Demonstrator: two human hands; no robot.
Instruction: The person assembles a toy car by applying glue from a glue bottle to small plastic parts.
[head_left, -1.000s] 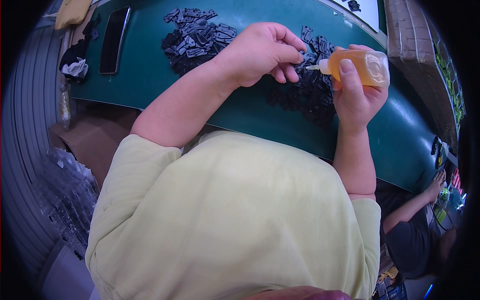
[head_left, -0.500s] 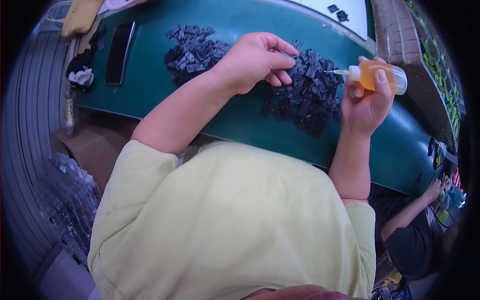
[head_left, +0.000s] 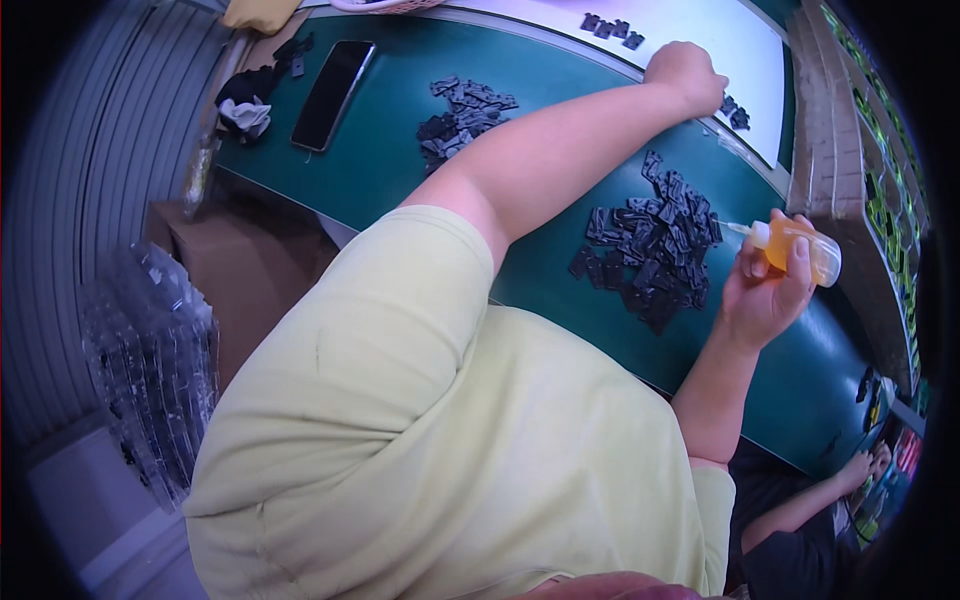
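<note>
Bottle point(head_left: 797, 250), small, amber liquid w/ thin nozzle, sits pinched in right hand point(head_left: 762, 292) above dark plastic parts point(head_left: 650, 240) on green table point(head_left: 400, 150). Left hand point(head_left: 686, 77) is fisted far out by white sheet point(head_left: 700, 30); contents not visible. Risk: squeeze too hard & nozzle drips on wrong pieces; outstretched forearm may scatter pile.

Bright, even indoor light, strong fisheye warp.

Soft light falls from above and casts only faint shadows under the outstretched arm on the green table point(head_left: 400, 150). The white sheet point(head_left: 690, 30) at the far edge is nearly washed out, and the phone point(head_left: 333, 93) carries a dull sheen. Straight edges bow near the rim; the corners go black. The centre is sharp, the margins slightly smeared.
</note>
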